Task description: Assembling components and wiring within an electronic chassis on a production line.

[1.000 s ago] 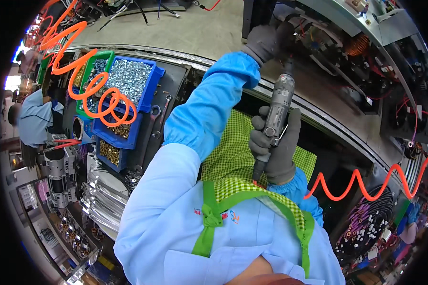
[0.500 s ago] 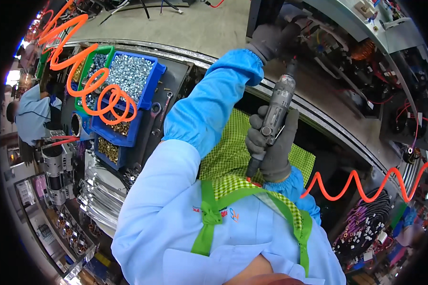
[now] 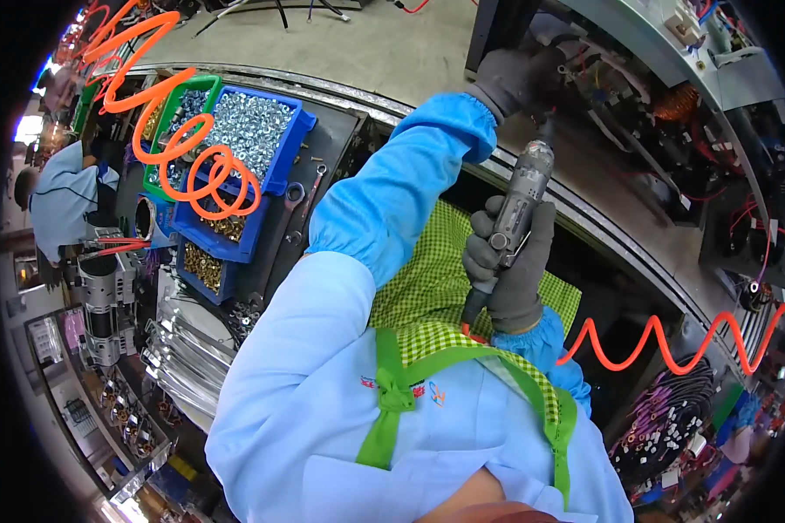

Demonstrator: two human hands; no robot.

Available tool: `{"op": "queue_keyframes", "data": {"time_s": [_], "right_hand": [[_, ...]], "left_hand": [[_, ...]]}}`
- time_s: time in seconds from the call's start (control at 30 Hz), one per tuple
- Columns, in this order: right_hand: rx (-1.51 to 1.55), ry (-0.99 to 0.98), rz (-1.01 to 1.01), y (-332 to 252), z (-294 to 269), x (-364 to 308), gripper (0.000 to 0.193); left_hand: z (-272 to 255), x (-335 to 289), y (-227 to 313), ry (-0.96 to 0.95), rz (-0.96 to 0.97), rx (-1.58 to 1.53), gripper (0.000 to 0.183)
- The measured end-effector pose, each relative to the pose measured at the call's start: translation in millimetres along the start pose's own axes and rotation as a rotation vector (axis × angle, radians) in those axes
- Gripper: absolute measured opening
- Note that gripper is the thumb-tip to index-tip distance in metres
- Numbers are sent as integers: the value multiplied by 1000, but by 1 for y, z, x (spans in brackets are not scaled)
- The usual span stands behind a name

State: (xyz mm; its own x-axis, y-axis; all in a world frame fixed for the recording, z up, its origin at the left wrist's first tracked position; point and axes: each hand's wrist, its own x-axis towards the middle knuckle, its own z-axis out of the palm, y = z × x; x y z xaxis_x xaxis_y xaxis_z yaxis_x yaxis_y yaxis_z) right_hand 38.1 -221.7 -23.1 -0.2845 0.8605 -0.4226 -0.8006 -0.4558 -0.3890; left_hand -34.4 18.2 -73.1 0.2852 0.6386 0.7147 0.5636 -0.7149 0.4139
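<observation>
1. A gloved right hand (image 3: 522, 283) grips a grey power tool (image 3: 526, 185) in front of the apron, fingers wrapped around its body and its tip angled toward an open metal cabinet (image 3: 650, 39), a hold apparently suited to steady aim.
2. The left hand (image 3: 504, 83) reaches to the cabinet's shadowed edge, perhaps bracing something; whether its fingers are spread or closed cannot be told.
3. Blue bins (image 3: 297, 139) of small metal hardware and wrenches (image 3: 309, 200) sit on the table (image 3: 333, 131) beside the left arm, presumably for quick reach.
</observation>
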Motion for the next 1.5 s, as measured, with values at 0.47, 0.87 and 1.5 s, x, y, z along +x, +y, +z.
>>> {"op": "queue_keyframes", "data": {"time_s": [0.47, 0.87, 1.5], "right_hand": [[-351, 61, 110, -19, -32, -27, 46], [-2371, 271, -424, -252, -148, -96, 38], [-2591, -29, -661, -121, -45, 99, 25]], "left_hand": [[-16, 0, 1, -220, -259, -108, 49], [-3, -40, 14, -1, -801, -939, 42], [-32, -33, 4, -90, -461, -462, 34]]}}
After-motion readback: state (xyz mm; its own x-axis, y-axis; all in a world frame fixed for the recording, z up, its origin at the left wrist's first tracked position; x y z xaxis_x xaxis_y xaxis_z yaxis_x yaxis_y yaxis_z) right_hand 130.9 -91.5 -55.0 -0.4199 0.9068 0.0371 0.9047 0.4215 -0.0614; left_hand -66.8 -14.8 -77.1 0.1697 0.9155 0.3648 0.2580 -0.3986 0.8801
